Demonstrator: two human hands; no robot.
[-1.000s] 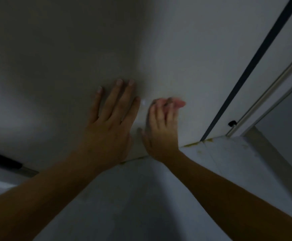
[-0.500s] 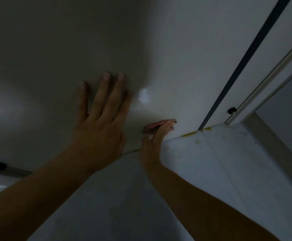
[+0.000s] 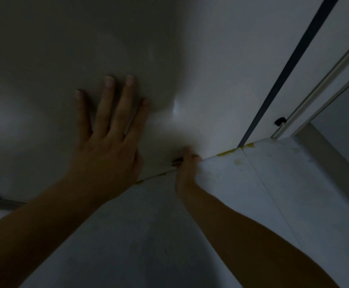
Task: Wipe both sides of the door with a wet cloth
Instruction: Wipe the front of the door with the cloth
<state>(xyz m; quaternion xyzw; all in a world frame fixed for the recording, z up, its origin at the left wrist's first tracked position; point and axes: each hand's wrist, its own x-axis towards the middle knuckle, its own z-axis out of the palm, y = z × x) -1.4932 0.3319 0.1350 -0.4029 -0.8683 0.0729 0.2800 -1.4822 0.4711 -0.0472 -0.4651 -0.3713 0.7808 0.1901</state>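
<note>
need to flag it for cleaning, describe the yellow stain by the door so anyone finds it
Follow the dark strip down the pale door to the floor. The yellow stain lies along the door's bottom edge there, right of the right hand; it is the only coloured mark on grey and white surfaces.

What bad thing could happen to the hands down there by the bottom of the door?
1. The right hand sits at the bottom edge of the door by the floor; if the door moves, its fingers might get pinched.
2. The left hand presses flat on the door, so a hard push might swing it.
3. It is dim, so the yellow marks along that edge could be missed.
</note>
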